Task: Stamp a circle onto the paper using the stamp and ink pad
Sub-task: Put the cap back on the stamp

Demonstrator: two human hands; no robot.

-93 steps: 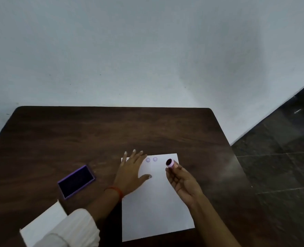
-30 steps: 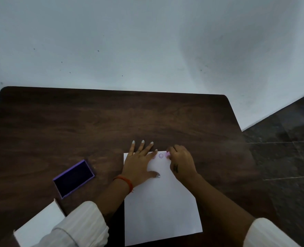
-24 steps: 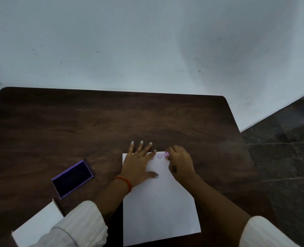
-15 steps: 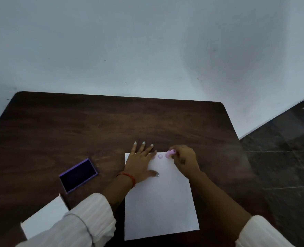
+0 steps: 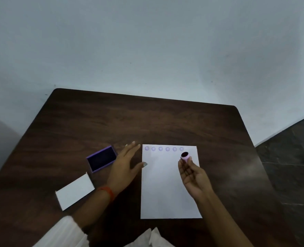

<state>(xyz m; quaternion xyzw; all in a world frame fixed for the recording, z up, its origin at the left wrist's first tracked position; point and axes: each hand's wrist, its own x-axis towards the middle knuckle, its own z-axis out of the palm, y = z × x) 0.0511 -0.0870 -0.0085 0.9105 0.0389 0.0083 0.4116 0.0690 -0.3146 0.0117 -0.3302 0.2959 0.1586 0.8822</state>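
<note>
Dark wood-grain table (image 5: 147,122) with rounded far corners fills the head view, set against a plain pale wall (image 5: 147,41), with dark glossy floor tiles (image 5: 293,157) off to the right. White paper (image 5: 169,189), a smooth upright rectangle, lies flat on the near half of the table, and a row of six faint purple circles (image 5: 164,149) runs along its far edge, evenly spaced. Right hand (image 5: 194,173) hovers palm-up over the paper's right side, its fingertips pinched together on the stamp (image 5: 185,156), a small round pink cylinder turned so that its dark inked face points up and away; the stamp sits just below the rightmost circle and is clear of the sheet. Left hand (image 5: 124,163) is spread flat with fingers apart and holds nothing; it rests on the bare wood just left of the paper, the thumb tip touching the paper's left edge, and an orange band (image 5: 107,192) circles the wrist above a white sleeve (image 5: 63,232). Ink pad (image 5: 102,158), an open rectangular tray with a purple rim and a very dark inner surface, lies just beyond that hand, slightly angled. Nearer and further left is a plain white rectangular card or lid (image 5: 75,191); which of the two it is cannot be told. Nothing lies between the stamp and the paper.
</note>
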